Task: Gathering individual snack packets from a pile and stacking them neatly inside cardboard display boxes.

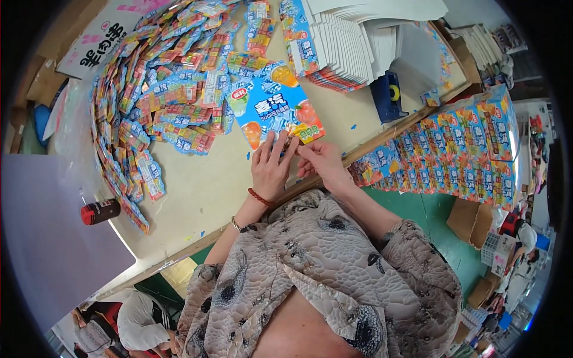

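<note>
A blue candy carton [276, 108] with fruit pictures lies on the pale table in front of me, its near end at my fingers. My left hand [271, 170] grips that near end, fingers slightly apart over its edge and thumb hidden. On its wrist are a red bead bracelet and a bangle. My right hand [322, 166] is closed at the carton's near right corner, thumb and forefinger pinched close to the left fingertips. What the pinch holds beyond the carton's edge is hidden. A large heap of colourful candy packets [179, 95] spreads left of the carton.
Flat white-backed cartons [340, 45] are stacked at the back. A blue tape dispenser [387, 98] stands beside them. Rows of filled cartons [459, 152] stand past the wooden table edge at right. A dark red-capped jar [100, 212] lies at left. Another person [140, 322] is at lower left.
</note>
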Available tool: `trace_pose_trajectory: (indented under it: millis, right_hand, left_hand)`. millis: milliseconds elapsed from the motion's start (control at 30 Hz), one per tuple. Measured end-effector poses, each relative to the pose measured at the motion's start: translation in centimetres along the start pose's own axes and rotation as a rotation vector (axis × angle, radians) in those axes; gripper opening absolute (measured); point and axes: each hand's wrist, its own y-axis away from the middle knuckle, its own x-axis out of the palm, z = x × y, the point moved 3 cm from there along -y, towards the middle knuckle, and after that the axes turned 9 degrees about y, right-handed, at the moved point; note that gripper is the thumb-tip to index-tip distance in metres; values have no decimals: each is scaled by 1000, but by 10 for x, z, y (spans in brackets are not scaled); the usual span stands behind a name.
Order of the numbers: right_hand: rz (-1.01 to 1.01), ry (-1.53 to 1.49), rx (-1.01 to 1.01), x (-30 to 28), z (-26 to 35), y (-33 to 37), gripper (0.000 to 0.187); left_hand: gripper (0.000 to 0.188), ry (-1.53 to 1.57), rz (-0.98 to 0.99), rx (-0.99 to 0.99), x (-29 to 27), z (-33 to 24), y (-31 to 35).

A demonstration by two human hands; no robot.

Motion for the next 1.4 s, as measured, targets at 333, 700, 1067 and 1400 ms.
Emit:
trace_pose_trajectory:
  millis: [333,700,1067,1400]
  right_hand:
    - [3,-2,-121,-13,-32,-19,20]
    - [61,-226,109,-17,-47,2,22]
    - [-226,253,-387,-74,31,-91,51]
    - [249,278,-438,-27,54,-77,85]
  left_hand:
    - [34,141,21,-90,-22,-18,-22]
    - [27,-86,-162,16,7,-7,-20]
    - [52,-86,110,-17,-16,-17,-9]
    - [81,1029,-117,-612,-8,22,18]
